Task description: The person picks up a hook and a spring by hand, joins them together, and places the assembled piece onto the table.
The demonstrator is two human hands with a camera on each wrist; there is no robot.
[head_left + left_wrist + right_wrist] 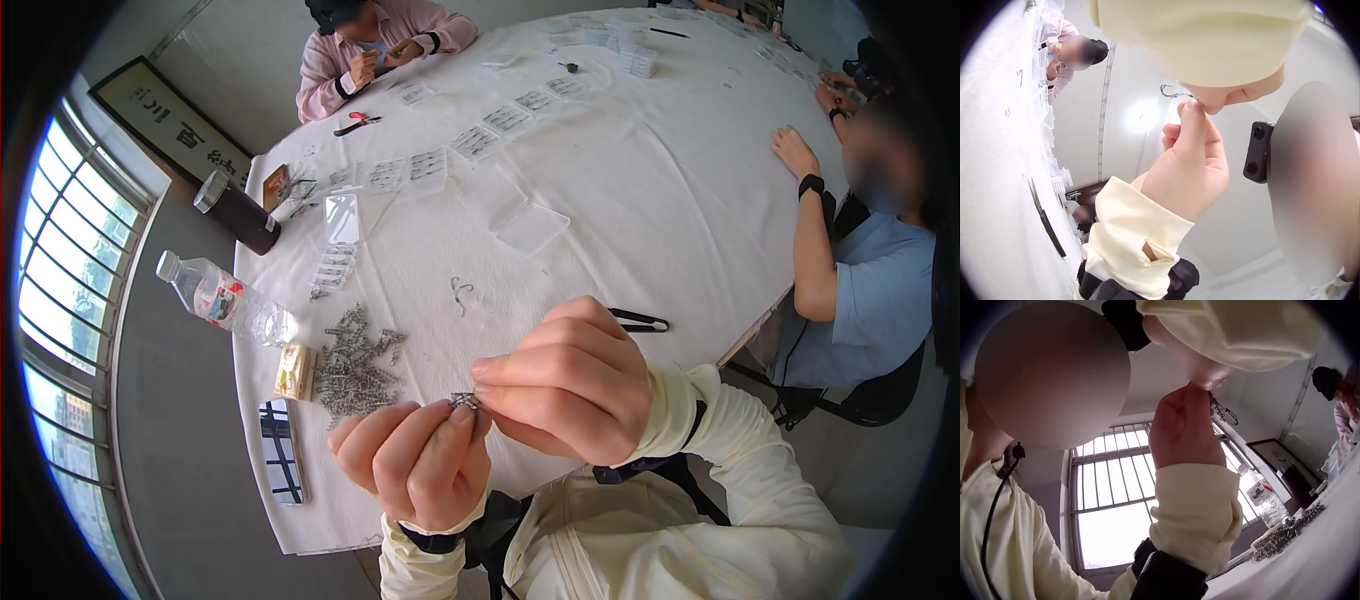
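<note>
Over the table's near edge both hands meet fingertip to fingertip around a small metal fishing hook with a coiled spring (463,400). My left hand (415,465) pinches it from the left between thumb and index finger. From the right, my right hand (570,385) pinches its other end, with the remaining fingers curled. The hook's bend (1166,91) sticks out past the fingertips in the left wrist view, and the coil (1225,414) shows in the right wrist view. Fingertips hide the rest. A pile of small metal spring pieces (355,370) lies left of the hands.
Two loose hooks (460,290) lie ahead on the white cloth (420,320). Black tweezers (640,322) rest at right, a water bottle (230,300) and dark flask (237,212) at left. Clear boxes (428,170) line the far side. Other people sit around the table.
</note>
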